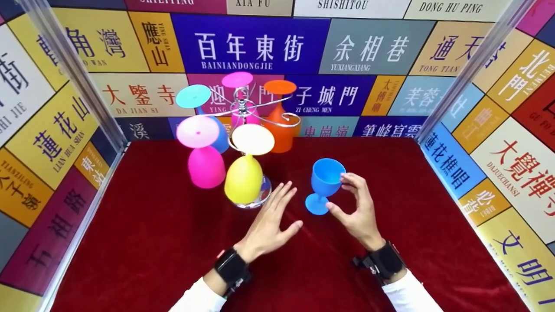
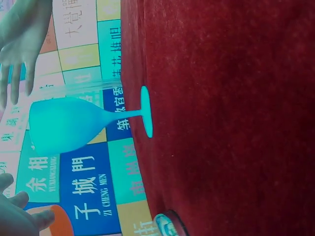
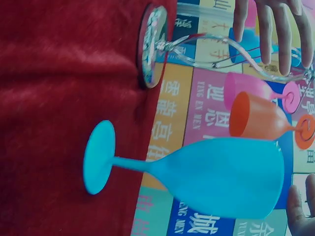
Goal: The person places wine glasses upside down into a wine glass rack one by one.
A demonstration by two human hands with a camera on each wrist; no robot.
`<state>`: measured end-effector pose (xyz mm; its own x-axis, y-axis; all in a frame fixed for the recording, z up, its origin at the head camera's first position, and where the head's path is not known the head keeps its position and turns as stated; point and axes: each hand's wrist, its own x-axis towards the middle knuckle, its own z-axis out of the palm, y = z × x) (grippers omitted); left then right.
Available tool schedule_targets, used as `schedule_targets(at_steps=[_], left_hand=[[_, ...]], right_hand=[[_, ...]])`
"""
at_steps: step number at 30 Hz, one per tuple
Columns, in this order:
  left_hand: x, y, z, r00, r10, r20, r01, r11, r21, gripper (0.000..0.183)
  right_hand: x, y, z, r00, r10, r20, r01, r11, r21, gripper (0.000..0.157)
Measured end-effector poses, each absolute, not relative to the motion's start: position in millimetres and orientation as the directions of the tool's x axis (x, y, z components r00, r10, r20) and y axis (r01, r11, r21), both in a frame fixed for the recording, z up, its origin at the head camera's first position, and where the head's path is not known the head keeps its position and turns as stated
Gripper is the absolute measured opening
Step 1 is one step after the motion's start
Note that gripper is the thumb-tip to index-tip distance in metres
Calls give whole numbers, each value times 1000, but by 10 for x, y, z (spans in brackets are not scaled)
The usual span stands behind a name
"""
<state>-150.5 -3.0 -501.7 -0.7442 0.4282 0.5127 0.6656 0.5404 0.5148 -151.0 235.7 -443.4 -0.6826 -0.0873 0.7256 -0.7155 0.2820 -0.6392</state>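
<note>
A blue plastic goblet [image 1: 327,180] stands upright on the red cloth. My right hand [image 1: 359,214] is beside its right side, thumb and fingers spread around the bowl's edge. Both wrist views show a gap between those fingers and the goblet [image 2: 69,125]. To the goblet's left, my left hand [image 1: 269,227] is held with fingers extended and nothing in it. Its fingertips are close to the yellow goblet [image 1: 243,180], which hangs upside down on a silver wire stand [image 1: 243,107]. In the right wrist view the blue goblet [image 3: 224,177] appears large.
More upside-down goblets hang on the stand: a magenta one [image 1: 206,169], an orange one [image 1: 279,130], a pink one behind and a blue one [image 1: 219,132] at the back left. The red cloth [image 1: 151,251] covers the table. Printed sign panels [image 1: 251,47] wall in three sides.
</note>
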Motion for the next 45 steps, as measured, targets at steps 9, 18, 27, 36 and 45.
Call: schedule_targets(at_steps=[9,18,27,36,45], left_hand=[[-1592,-49,-5101,-784,403,471,619,561,550,79],[-1617,-26,-5135,-804,408,433,594,581,556,82],[-1624,-22,-5139,-792,415,447,608,598,522,84],[-1643,12,-5150,-774,432,463,628,613,479,82],[-1660,63,-5133,-755,442,483,648,614,450,83]], right_hand=[[-1685,2484,-4524,-831,15,555,-524,311,-793,97],[-2000,2474,-4647,-947,-36,320,-321,194,-927,110],[-2168,2418,-4776,-976,-27,217,-219,152,-964,109],[-2188,2398,-4792,-972,-26,235,-236,154,-960,97],[-2315,2499,-4968,-951,21,310,-305,125,-944,87]])
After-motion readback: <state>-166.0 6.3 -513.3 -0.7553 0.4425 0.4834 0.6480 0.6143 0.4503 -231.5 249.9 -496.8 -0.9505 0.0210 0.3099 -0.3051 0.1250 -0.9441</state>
